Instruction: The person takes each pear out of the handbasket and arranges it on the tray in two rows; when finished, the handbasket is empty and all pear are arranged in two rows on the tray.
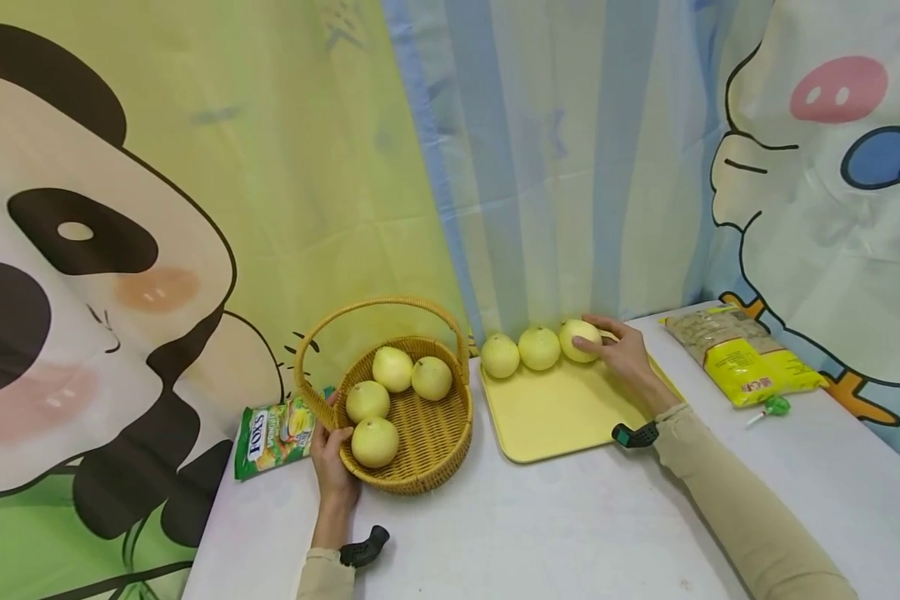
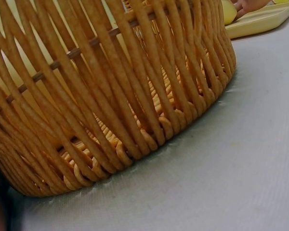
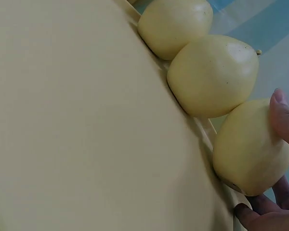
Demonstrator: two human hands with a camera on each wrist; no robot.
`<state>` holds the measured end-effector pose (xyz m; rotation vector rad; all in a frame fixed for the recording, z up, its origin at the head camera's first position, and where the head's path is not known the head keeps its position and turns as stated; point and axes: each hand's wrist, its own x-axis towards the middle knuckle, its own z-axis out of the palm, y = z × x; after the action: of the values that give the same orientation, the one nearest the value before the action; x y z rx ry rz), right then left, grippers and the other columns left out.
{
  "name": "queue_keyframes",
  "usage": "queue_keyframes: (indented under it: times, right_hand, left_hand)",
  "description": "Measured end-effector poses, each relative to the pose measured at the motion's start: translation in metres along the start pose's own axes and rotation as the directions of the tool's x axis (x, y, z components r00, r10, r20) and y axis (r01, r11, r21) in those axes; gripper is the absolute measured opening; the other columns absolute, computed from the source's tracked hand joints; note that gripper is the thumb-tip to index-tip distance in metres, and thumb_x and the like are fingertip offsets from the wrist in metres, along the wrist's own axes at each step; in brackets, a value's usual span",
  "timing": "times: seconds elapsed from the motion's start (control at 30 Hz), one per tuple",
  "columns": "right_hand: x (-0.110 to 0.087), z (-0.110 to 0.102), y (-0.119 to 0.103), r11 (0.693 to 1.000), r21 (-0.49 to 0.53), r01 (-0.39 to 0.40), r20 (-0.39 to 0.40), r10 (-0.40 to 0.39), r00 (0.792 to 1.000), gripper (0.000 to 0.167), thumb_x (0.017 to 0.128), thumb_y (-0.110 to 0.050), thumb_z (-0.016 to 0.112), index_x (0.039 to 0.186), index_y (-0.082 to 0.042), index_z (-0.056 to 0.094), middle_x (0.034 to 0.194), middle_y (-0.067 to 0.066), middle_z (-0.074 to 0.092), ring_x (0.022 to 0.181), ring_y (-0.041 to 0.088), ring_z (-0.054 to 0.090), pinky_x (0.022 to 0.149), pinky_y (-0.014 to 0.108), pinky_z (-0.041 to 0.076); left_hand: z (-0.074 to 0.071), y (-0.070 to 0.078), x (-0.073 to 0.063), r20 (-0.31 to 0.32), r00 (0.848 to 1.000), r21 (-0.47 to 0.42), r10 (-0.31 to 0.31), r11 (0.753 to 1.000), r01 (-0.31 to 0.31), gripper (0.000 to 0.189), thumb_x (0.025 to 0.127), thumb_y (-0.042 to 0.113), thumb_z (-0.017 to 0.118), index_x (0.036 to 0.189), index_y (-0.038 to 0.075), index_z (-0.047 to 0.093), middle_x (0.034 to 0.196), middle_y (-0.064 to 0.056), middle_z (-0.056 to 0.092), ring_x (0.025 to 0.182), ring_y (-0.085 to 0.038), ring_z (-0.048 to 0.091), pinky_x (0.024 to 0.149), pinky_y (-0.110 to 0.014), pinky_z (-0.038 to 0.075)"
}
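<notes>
A round wicker basket (image 1: 438,429) with a tall arched handle stands on the table, several pale yellow pears (image 1: 376,442) along its left and back inside. My left hand (image 1: 332,467) holds the basket's left side; its woven wall (image 2: 115,86) fills most of the left wrist view. Right of it lies a yellow tray (image 1: 551,421) with three pears in a row along its back edge. My right hand (image 1: 624,354) grips the rightmost pear (image 3: 248,144), thumb on one side and fingers beneath. The middle pear (image 3: 214,77) is right beside it.
A green snack packet (image 1: 270,437) lies behind my left hand, partly hidden by the basket. At the right are a yellow and clear bag (image 1: 750,358) and a green-wrapped lollipop (image 1: 777,406). A printed curtain (image 1: 555,167) hangs right behind the tray and basket.
</notes>
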<state>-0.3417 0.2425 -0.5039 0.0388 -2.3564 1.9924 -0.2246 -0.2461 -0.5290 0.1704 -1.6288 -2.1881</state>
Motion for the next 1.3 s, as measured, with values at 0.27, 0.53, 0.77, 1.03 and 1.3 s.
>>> queue_keyframes:
  times: [0.27,0.53,0.77,1.03,1.3]
  right_hand:
    - [-0.006,-0.007,-0.001,0.993,-0.094,0.07,0.157,-0.055,0.986,0.08,0.103,-0.027,0.071,0.17,-0.014,0.026,0.169,0.027,0.031,0.15,0.05,0.042,0.088,0.01,0.048]
    - [-0.006,-0.003,-0.005,0.982,-0.162,0.099,0.255,-0.056,0.965,0.075,0.112,-0.028,0.054,0.172,-0.012,0.011,0.172,0.03,0.016,0.152,0.048,0.034,0.115,0.046,0.039]
    - [-0.004,-0.002,0.001,0.991,-0.112,0.071,0.236,-0.043,0.971,0.075,0.112,-0.023,0.053,0.171,-0.011,0.009,0.173,0.029,0.014,0.158,0.046,0.025,0.125,0.06,0.027]
    - [-0.001,-0.004,0.006,0.991,-0.096,0.088,0.221,-0.065,0.973,0.078,0.111,-0.025,0.056,0.171,-0.008,0.009,0.173,0.029,0.015,0.16,0.045,0.023,0.126,0.059,0.027]
    - [-0.007,-0.001,0.0,0.987,-0.126,0.096,0.186,-0.071,0.98,0.093,0.107,-0.034,0.064,0.171,-0.01,0.002,0.175,0.027,0.009,0.162,0.047,0.015,0.128,0.062,0.019]
  left_hand:
    - [-0.001,0.0,-0.001,0.011,1.0,0.02,0.013,1.0,-0.013,0.062,0.099,-0.004,0.042,0.159,0.011,0.047,0.164,-0.005,0.043,0.148,-0.016,0.043,0.112,-0.019,0.04]
    - [-0.002,-0.002,0.003,0.001,1.0,-0.029,0.022,0.999,-0.022,0.062,0.098,-0.006,0.043,0.158,0.009,0.048,0.161,-0.006,0.045,0.145,-0.016,0.046,0.112,-0.021,0.042]
    - [-0.002,-0.002,0.002,0.006,1.0,-0.007,-0.006,1.0,0.006,0.064,0.099,-0.005,0.043,0.16,0.011,0.046,0.167,-0.005,0.04,0.151,-0.019,0.041,0.112,-0.02,0.041]
    - [0.0,-0.003,0.0,0.003,1.0,-0.019,-0.002,1.0,0.002,0.062,0.099,-0.003,0.044,0.159,0.012,0.048,0.163,-0.005,0.043,0.148,-0.017,0.044,0.111,-0.021,0.043]
    - [-0.002,-0.001,0.0,-0.016,1.0,-0.004,-0.006,1.0,0.006,0.061,0.099,-0.002,0.044,0.158,0.011,0.049,0.162,-0.005,0.044,0.146,-0.017,0.045,0.11,-0.021,0.042]
